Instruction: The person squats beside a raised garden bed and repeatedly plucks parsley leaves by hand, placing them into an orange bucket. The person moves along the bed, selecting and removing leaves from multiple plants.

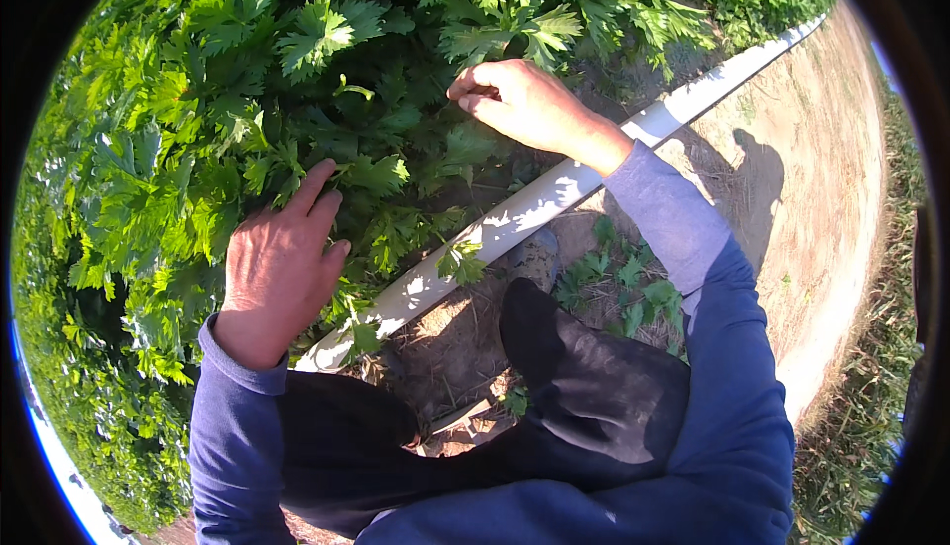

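Dense leafy green plants, celery-like, spread over the left and top of the head view, with jagged leaves. My left hand rests among the foliage with its fingers apart, touching leaves; the fingertips reach partly into the greenery. My right hand is raised over the plants' near edge, thumb and fingertips brought close together; whether something small is between them cannot be told. Between the two hands, a short pale green stalk piece shows above the dark leaves. The stems and soil under the foliage are hidden.
A long white pipe runs diagonally along the bed's edge, beneath my right wrist. A shoe stands beside it. Cut or fallen leaves lie on the soil near my knee. A dirt path and grass extend to the right.
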The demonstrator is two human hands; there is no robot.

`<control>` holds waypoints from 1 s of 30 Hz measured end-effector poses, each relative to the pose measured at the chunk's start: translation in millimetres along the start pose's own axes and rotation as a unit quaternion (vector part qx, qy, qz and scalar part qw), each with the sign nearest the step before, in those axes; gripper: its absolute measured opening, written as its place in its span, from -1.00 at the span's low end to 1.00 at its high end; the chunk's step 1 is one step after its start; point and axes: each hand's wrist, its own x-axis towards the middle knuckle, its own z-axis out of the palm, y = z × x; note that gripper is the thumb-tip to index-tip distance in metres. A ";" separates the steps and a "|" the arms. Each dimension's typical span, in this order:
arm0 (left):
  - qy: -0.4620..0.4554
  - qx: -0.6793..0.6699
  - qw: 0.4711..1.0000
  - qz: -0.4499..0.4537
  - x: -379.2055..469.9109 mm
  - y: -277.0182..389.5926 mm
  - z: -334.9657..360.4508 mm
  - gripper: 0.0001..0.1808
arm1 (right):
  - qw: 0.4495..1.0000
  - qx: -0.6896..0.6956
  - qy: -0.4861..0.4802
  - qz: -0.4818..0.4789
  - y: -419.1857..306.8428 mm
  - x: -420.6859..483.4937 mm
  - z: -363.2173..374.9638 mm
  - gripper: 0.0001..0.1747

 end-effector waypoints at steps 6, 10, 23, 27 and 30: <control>0.001 -0.010 1.000 -0.011 2.0 -7.2 -1.6 -0.48 | 0.993 -0.070 0.008 -0.093 -0.4 10.5 12.4 -0.59; 0.016 -0.021 1.000 -0.006 2.7 -11.1 0.2 -0.49 | 0.977 -0.182 -0.078 -0.083 -4.0 24.5 35.2 -0.42; 0.012 -0.048 0.999 -0.006 8.4 -28.2 0.5 -0.53 | 0.956 -0.285 -0.072 -0.010 35.4 41.1 70.2 -0.72; 0.017 -0.060 0.998 0.002 9.3 -29.2 0.2 -0.55 | 0.950 -0.288 -0.121 0.015 36.9 42.4 67.7 -0.70; 0.019 -0.060 0.998 0.007 9.3 -28.1 -0.2 -0.56 | 0.958 -0.261 -0.117 0.023 31.4 42.4 67.8 -0.70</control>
